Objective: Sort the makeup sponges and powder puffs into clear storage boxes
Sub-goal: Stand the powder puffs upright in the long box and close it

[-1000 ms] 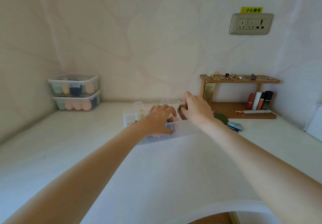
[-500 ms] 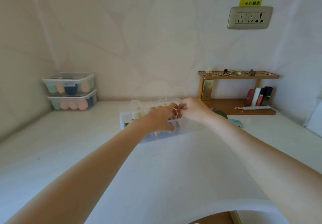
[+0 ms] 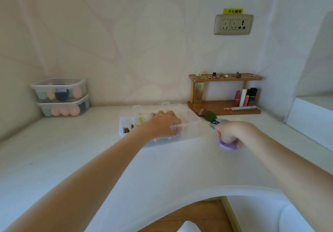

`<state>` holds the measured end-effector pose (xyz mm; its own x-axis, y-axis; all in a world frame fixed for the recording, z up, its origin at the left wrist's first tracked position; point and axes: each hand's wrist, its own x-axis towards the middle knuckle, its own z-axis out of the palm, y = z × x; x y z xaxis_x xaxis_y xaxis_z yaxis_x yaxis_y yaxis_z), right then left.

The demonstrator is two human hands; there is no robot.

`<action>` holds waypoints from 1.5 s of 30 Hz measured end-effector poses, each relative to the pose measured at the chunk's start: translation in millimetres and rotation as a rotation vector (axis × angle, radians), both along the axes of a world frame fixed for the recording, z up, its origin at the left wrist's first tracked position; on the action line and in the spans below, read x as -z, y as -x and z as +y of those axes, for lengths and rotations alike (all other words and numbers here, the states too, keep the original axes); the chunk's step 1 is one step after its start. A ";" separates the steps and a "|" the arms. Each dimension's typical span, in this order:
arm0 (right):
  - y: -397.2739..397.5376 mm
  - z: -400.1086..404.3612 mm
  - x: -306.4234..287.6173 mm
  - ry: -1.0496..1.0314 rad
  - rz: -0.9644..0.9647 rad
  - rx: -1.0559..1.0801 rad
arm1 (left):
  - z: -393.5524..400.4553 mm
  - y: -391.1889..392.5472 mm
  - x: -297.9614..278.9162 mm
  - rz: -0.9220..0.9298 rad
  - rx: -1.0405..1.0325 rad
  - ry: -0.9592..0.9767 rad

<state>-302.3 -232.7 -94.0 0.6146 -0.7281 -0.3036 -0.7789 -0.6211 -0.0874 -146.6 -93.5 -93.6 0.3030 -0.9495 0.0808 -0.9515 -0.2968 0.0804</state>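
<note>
My left hand grips the clear box steady mid-surface while my right hand clenches a purple puff to sort.

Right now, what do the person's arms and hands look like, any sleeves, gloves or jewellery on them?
Both arms are bare from the frame's lower edge to the wrists, with no sleeves in view. The left hand and right hand wear no gloves, and no rings, watch or bracelets show. Nail details are too small to tell.
</note>
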 end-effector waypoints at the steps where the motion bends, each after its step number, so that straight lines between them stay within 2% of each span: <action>1: 0.1 1.2 0.2 0.032 0.014 -0.026 | 0.0 3.1 0.0 -0.001 0.009 -0.001; 6: -1.1 10.7 -22.3 0.047 0.043 -0.084 | -0.1 5.1 -0.6 0.008 0.036 0.004; 8: -2.9 10.9 -38.4 0.026 -0.099 -0.095 | -0.3 3.9 -3.7 0.008 0.047 -0.026; 12: -11.7 14.2 -64.0 0.119 -0.460 -0.136 | -1.7 2.1 -8.4 -0.027 0.050 -0.075; 15: -26.9 26.0 -59.2 0.113 -0.718 -0.155 | -2.3 -1.1 -7.7 -0.023 0.051 -0.074; 17: -39.3 35.1 -45.8 0.124 -0.810 -0.167 | -2.3 -2.8 -6.4 -0.022 0.058 -0.066; 25: -68.1 48.7 -4.9 0.315 -0.617 -0.261 | -3.1 -5.8 6.4 -0.105 0.057 0.028; 30: -68.1 50.0 -11.1 0.333 -0.595 -0.268 | -4.8 -9.5 9.2 -0.090 0.082 0.064; 34: -66.7 56.0 -9.3 0.424 -0.593 -0.271 | -4.5 -12.9 9.5 -0.055 0.124 0.095; 37: -69.5 53.8 -9.4 0.332 -0.517 -0.266 | -3.5 -14.8 9.0 -0.006 0.109 0.081; 41: -75.7 37.7 -1.4 0.126 -0.537 -0.254 | -3.2 -15.5 7.4 0.056 0.091 0.097; 45: -80.9 31.5 4.1 0.117 -0.500 -0.263 | -3.9 -19.2 7.7 0.131 0.080 0.120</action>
